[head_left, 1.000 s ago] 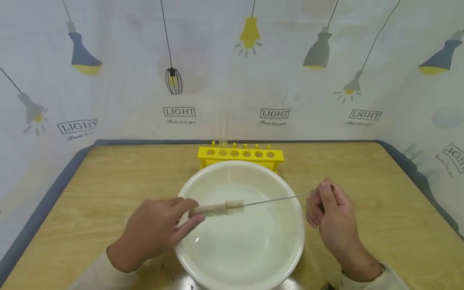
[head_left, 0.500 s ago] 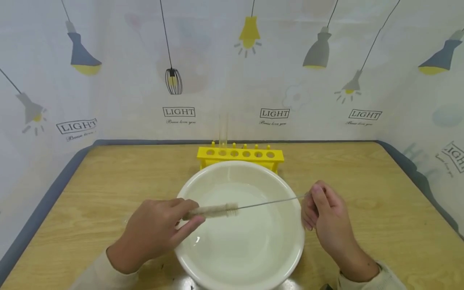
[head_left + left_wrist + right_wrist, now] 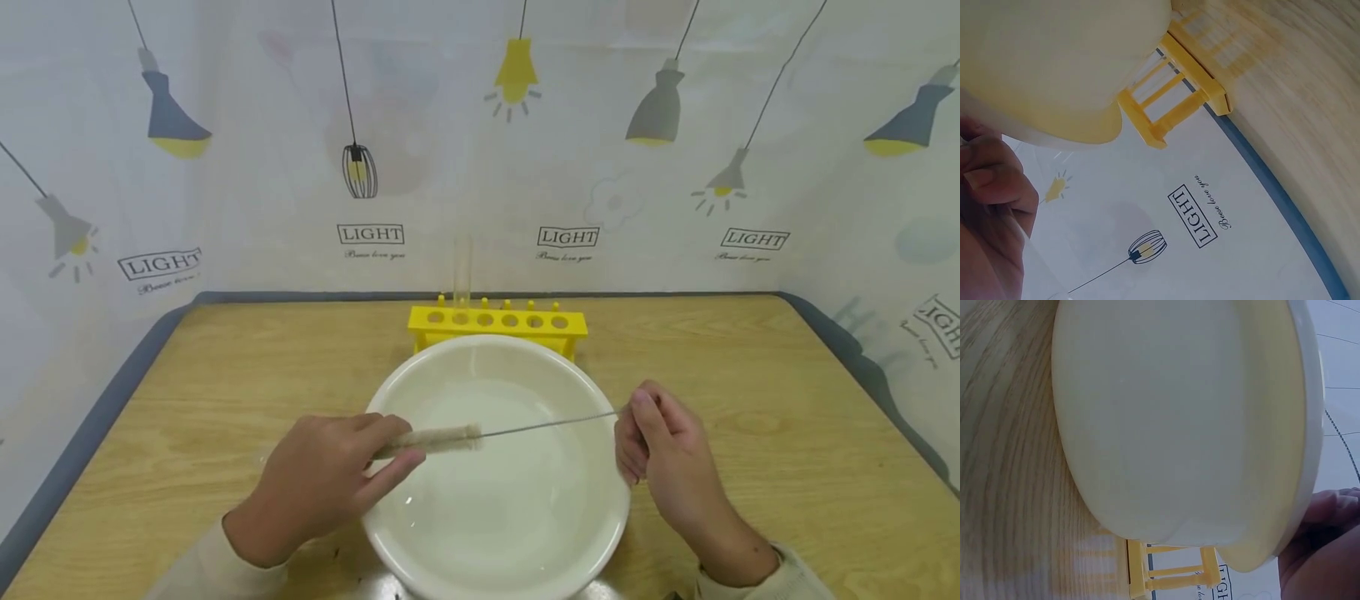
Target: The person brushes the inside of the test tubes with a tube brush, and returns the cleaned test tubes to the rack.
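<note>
Over the white basin [image 3: 619, 500], my left hand [image 3: 322, 471] holds a clear test tube [image 3: 442, 438] sideways between thumb and fingers. Pale bristles fill the tube up to its mouth, and the twisted wire of the test tube brush [image 3: 551, 422] runs out to the right. My right hand [image 3: 675, 467] pinches the wire's far end beside the basin's right rim. In the left wrist view a faint see-through stretch of the tube [image 3: 1041, 269] shows by my curled fingers. The tube's closed end is hidden by my left hand in the head view.
Behind the basin stands a yellow test tube rack [image 3: 497, 322] with one upright clear tube [image 3: 462, 271] in it. The basin appears to hold water. A lamp-printed curtain [image 3: 450, 150] surrounds the wooden table [image 3: 750, 358].
My right hand has moved left, pushing the brush deeper into the tube; fewer bristles stick out of its mouth now. My left hand has stayed nearly still.
</note>
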A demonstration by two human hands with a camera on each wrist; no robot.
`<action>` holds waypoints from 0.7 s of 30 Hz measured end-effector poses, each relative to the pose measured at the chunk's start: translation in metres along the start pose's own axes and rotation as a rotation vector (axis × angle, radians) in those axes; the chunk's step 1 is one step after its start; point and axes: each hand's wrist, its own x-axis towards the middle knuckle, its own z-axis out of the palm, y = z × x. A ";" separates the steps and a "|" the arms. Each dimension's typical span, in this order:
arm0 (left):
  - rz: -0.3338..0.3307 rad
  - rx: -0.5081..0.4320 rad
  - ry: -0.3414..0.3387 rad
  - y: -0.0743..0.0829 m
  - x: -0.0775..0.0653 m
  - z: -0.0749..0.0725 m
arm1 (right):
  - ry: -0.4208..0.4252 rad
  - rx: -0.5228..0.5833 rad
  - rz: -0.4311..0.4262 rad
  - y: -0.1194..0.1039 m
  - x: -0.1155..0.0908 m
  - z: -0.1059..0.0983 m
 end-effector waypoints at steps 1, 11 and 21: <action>0.001 0.002 0.000 0.000 0.000 0.001 | -0.003 -0.003 0.000 0.000 0.000 0.000; -0.009 0.007 -0.014 0.001 -0.002 0.003 | -0.005 -0.040 0.001 0.000 0.000 0.002; -0.018 0.008 -0.017 0.001 -0.002 0.004 | -0.013 -0.044 -0.015 0.003 -0.002 0.003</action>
